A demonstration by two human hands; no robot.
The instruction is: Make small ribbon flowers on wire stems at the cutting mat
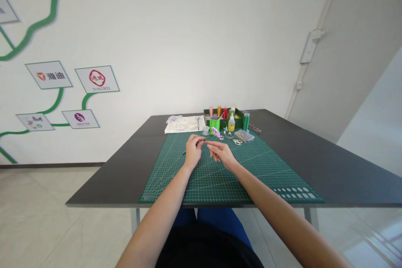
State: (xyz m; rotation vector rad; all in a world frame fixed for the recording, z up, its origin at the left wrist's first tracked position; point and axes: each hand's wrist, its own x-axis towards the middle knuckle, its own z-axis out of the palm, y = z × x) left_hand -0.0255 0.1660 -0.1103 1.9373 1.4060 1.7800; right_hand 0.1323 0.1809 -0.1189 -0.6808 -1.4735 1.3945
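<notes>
Holding a thin stick (192, 146) over the green mat (201, 176), the left hand (192, 153) keeps its fingers closed on it. The right hand (221, 153) pinches the tip with nearly closed fingers, so the ends meet where both hands can steady it.

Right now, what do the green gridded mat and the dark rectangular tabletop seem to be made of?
The green gridded mat looks like flexible matte rubber or vinyl: it lies flat, printed with fine pale lines. The dark rectangular tabletop seems to be a smooth laminate or painted board with a low sheen, showing soft window light; its core cannot be told.

L hand (194, 147) & R hand (220, 151) pinching, fingertips meeting.
</notes>
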